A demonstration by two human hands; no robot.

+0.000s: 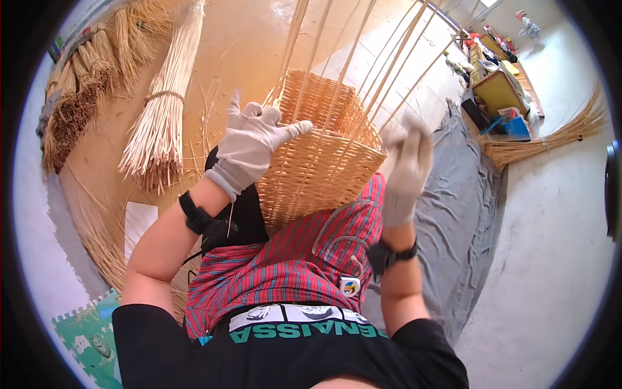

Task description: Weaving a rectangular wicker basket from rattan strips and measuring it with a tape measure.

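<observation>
A square-cornered wicker basket (324,172) of tan woven strands rests tilted on my lap. Long upright stakes (343,61) rise from its rim. My left hand (249,139), in a pale grey glove, is closed on the basket's left rim, with its thumb lying along the near edge and one finger sticking up. To the right of the basket, my right hand (407,162), gloved the same way, is raised close to the near right corner. Motion smears its fingers, and whether they hold a strand cannot be made out.
A tied bundle of pale rods (162,110) lies at the left, with more bundles (84,97) along the wall. Grey sheeting (453,194) covers the floor at right. Beyond it are another long bundle (551,139), a blue container (512,126) and cluttered furniture (499,94).
</observation>
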